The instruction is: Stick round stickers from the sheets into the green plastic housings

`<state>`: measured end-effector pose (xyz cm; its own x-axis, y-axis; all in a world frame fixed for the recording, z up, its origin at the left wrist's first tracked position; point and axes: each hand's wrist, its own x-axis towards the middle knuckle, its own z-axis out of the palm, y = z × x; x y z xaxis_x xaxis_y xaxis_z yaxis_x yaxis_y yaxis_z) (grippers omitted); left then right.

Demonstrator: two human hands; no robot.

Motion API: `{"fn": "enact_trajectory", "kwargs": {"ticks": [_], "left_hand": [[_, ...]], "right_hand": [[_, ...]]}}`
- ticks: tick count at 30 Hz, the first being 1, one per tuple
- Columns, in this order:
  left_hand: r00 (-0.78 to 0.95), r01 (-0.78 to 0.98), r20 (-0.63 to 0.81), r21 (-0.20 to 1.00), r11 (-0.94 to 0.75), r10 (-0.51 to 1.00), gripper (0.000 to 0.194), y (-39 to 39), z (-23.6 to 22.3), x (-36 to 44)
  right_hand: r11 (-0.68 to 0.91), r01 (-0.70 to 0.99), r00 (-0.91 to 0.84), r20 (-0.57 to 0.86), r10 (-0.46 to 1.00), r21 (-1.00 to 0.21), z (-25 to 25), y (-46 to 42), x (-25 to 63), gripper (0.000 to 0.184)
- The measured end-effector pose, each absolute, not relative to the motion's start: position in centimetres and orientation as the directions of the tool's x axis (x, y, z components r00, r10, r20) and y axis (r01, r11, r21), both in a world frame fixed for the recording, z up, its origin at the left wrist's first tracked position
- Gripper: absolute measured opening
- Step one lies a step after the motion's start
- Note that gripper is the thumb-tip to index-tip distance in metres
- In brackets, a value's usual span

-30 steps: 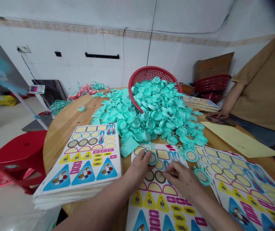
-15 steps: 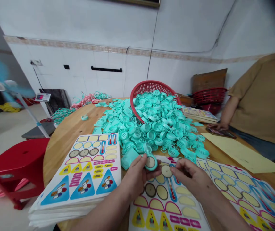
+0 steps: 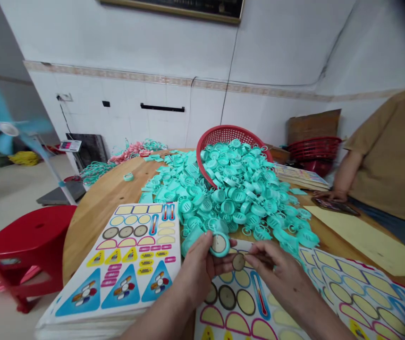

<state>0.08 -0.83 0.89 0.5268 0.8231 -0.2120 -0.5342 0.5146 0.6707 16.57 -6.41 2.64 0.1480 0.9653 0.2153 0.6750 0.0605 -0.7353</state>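
Note:
My left hand (image 3: 199, 264) is closed around a small round turquoise plastic case (image 3: 226, 251) with a pale dial face inside its rim. Between the fingertips of my right hand (image 3: 276, 269) is a round dial sticker (image 3: 238, 262), close to the left fingers and apart from the case. Beneath both hands lies a sticker sheet (image 3: 236, 309) with round, half-round and thermometer shapes. A thick stack of similar sheets (image 3: 117, 257) is to the left. Just beyond the hands spreads a heap of turquoise plastic parts (image 3: 238, 193).
A tipped red basket (image 3: 223, 133) spills the parts onto the wooden table (image 3: 99, 203). More sticker sheets (image 3: 358, 283) and a yellow sheet (image 3: 361, 238) lie right. Another person (image 3: 390, 156) rests a hand near a phone (image 3: 335, 206). A red stool (image 3: 29, 236) and fan (image 3: 8, 128) stand left.
My right hand has turned the sticker, which now shows a darker face, and brought it slightly lower and left. The left hand still holds the case. The camera view has tilted up a little.

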Motion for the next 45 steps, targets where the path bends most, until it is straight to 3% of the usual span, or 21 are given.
{"fn": "enact_trajectory", "kwargs": {"ticks": [6,9,12,15,33,45], "left_hand": [[0.523,-0.56,-0.237,0.629,0.54,0.819,0.036,-0.7,0.9,0.2],[0.497,-0.589,-0.268,0.594,0.547,0.826,0.037,-0.6,1.0,0.2],[0.473,-0.621,-0.283,0.564,0.544,0.834,0.036,-0.5,1.2,0.2],[0.47,-0.632,-0.274,0.559,0.537,0.839,0.036,-0.5,1.3,0.1],[0.559,-0.591,-0.225,0.568,0.573,0.798,0.042,-0.9,1.4,0.2],[0.578,-0.538,-0.27,0.584,0.608,0.77,0.045,-1.2,1.5,0.3]], "right_hand": [[0.152,0.839,0.104,0.429,0.897,-0.522,1.8,-6.6,16.5,0.022],[0.087,0.77,0.23,0.402,0.887,-0.632,1.5,-6.8,16.0,0.027],[0.003,0.537,0.302,0.196,0.933,-0.844,1.0,-7.1,15.8,0.033],[-0.07,0.358,0.308,0.047,0.95,-0.931,0.6,-7.2,15.6,0.035],[-0.086,0.142,0.384,-0.025,0.923,-0.986,0.6,-7.7,14.7,0.026],[-0.113,0.371,0.299,0.003,0.954,-0.922,0.6,-8.0,16.1,0.03]]}}
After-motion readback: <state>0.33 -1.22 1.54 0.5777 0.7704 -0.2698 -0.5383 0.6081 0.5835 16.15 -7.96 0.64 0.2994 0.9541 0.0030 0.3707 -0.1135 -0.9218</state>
